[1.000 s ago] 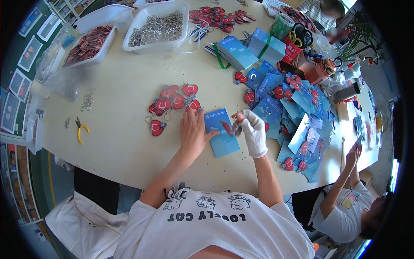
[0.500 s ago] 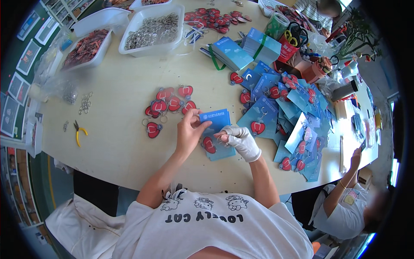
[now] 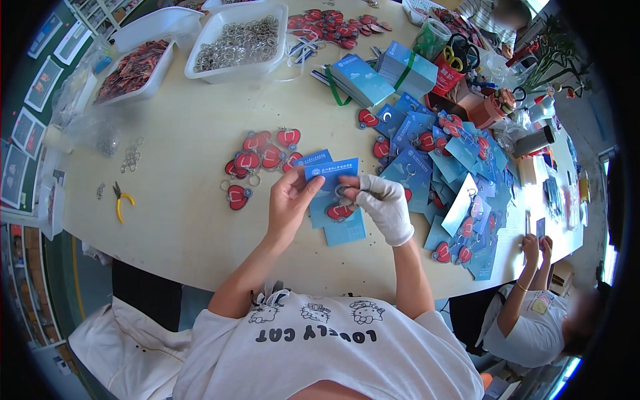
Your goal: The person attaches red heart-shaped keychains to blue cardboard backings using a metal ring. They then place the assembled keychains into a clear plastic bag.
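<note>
My left hand (image 3: pixel 287 203) pinches a blue card (image 3: pixel 325 188) between thumb and fingers, with more blue cards (image 3: pixel 317 157) fanned behind it. Against the card's face hangs a red heart-shaped keychain (image 3: pixel 339 213). Its metal ring is pinched in the fingertips of my right hand (image 3: pixel 387 212), which wears a pale fingerless glove. Whether the ring passes through the card cannot be made out. A light blue card (image 3: pixel 347 235) shows below the held ones. Just beyond my left hand, several loose red keychains (image 3: pixel 270 157) lie in a cluster.
Blue cards with red keychains (image 3: pixel 427 160) are heaped on the right. Behind stand banded card stacks (image 3: pixel 363 79), a white bin of metal rings (image 3: pixel 200 75) and a bin of reddish pieces (image 3: pixel 137 70). Yellow-handled pliers (image 3: pixel 123 200) lie left. A co-worker (image 3: pixel 533 313) sits at right.
The front card has come up and apart from the cards behind, which now show at its upper left. My right hand has moved slightly right with the keychain, now higher on the card.
</note>
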